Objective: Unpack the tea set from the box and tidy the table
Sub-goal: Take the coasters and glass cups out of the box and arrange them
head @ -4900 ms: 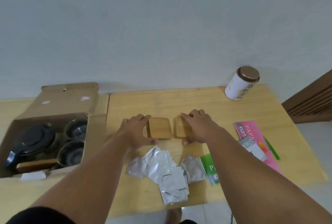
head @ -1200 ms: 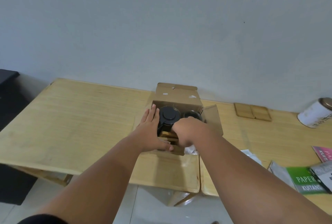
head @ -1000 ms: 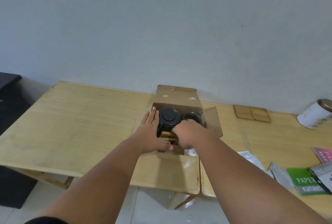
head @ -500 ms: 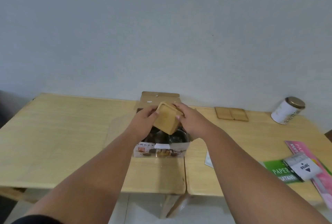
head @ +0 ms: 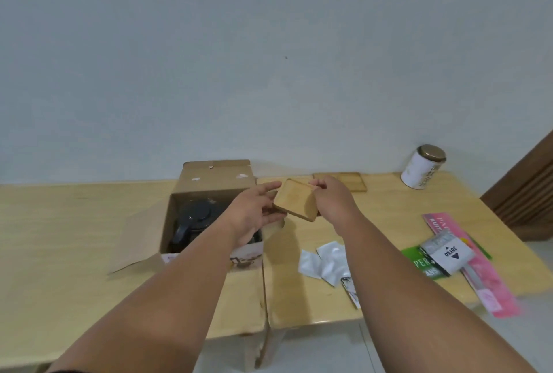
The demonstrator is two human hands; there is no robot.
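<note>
Both hands hold a square wooden coaster (head: 294,200), tilted, in the air just right of the open cardboard box (head: 215,176). My left hand (head: 254,212) grips its left and lower edge; my right hand (head: 332,200) grips its right edge. It may be more than one coaster stacked; I cannot tell. Inside the box sits a black teapot (head: 194,217) with its lid on. Two more wooden coasters (head: 348,181) lie flat side by side at the back of the table by the wall.
A white tin with a bronze lid (head: 423,166) stands at the back right. White sachets (head: 324,262) lie near the front, partly under my right arm. Green, pink and grey paper packets (head: 449,253) lie at the right. Two wooden tables (head: 74,238) abut, with a seam below the box.
Both hands went into the box, lifted out the wooden coaster and carried it right, clear of the box. The view swung right with them.
</note>
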